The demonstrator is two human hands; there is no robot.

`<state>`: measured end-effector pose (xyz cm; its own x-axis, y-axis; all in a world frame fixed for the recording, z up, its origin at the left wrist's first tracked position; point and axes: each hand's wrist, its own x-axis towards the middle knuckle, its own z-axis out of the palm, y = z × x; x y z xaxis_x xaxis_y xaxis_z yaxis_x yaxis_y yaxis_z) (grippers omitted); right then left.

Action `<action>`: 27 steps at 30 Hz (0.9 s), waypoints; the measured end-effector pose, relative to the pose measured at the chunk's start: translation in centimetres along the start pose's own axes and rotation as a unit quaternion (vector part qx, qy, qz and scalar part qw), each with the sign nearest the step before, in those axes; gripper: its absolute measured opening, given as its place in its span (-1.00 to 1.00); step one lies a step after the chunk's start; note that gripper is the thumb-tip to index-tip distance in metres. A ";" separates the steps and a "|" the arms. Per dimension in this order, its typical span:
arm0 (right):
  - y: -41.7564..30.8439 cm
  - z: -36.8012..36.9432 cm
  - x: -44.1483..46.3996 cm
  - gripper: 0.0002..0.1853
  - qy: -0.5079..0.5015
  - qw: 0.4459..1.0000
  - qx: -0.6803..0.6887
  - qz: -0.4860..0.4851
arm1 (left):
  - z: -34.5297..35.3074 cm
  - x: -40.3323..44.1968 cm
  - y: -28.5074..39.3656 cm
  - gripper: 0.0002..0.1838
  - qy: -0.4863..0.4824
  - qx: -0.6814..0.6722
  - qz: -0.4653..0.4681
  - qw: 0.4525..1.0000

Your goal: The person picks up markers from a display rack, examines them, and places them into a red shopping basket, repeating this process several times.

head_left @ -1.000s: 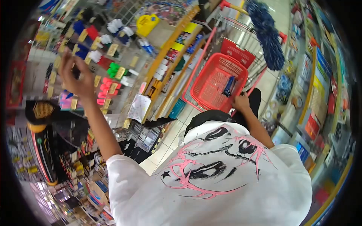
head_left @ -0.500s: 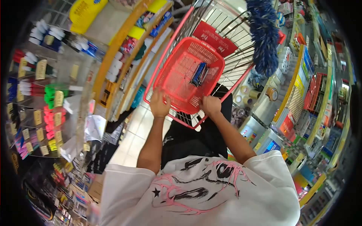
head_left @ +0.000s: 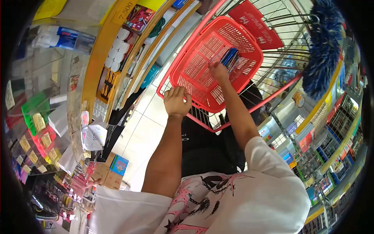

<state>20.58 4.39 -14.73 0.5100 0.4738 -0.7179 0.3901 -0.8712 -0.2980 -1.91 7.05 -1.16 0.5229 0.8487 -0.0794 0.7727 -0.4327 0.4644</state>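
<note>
A red plastic shopping basket (head_left: 198, 46) sits inside a shopping cart (head_left: 278, 90) with red rails. Several blue and dark slim packs (head_left: 230, 57), apparently pens, lie on the basket floor. My right hand (head_left: 219, 73) reaches into the basket, just left of these packs, with its fingers curled together. What it holds, if anything, is hidden. My left hand (head_left: 177, 100) is closed over the cart's red handle at the near left corner, beside the basket rim.
A red sign (head_left: 255, 24) hangs at the cart's far end. A blue fluffy duster (head_left: 324, 50) stands at its right side. Shelves with wooden edges (head_left: 100, 50) run close on the left. More stocked shelves (head_left: 323, 117) line the right. Cardboard boxes (head_left: 111, 171) stand on the tiled floor (head_left: 136, 132).
My right hand has left the cart's handle and moved forward into the basket, near the packs. The cart appears farther up and right in view. My left hand stays at the near left corner.
</note>
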 end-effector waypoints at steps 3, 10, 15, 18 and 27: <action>-0.7 1.6 4.9 -0.43 0.014 0.999 0.011 0.046 | 0.1 0.2 -0.1 -0.93 -0.013 0.007 0.001 1.000; -2.7 3.7 6.6 -0.49 -0.037 0.987 -0.029 0.155 | 0.2 0.2 -0.6 -0.95 -0.011 0.003 0.016 1.000; -1.3 5.4 5.5 -0.55 -0.039 0.991 -0.006 0.130 | 0.5 0.2 -0.5 -0.96 -0.004 0.015 0.020 1.000; -0.4 5.9 4.3 -0.51 -0.019 0.987 0.020 0.157 | 0.4 0.2 -0.5 -0.97 -0.014 0.002 0.012 1.000; 2.4 5.5 1.1 -0.53 0.066 0.978 0.086 0.177 | 0.3 0.2 -0.3 -0.96 -0.023 0.025 0.017 0.999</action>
<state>17.91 2.09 -19.69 0.6891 0.1409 -0.7109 0.0426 -0.9871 -0.1544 -1.90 7.27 -1.57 0.5648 0.8184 -0.1055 0.7701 -0.4769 0.4237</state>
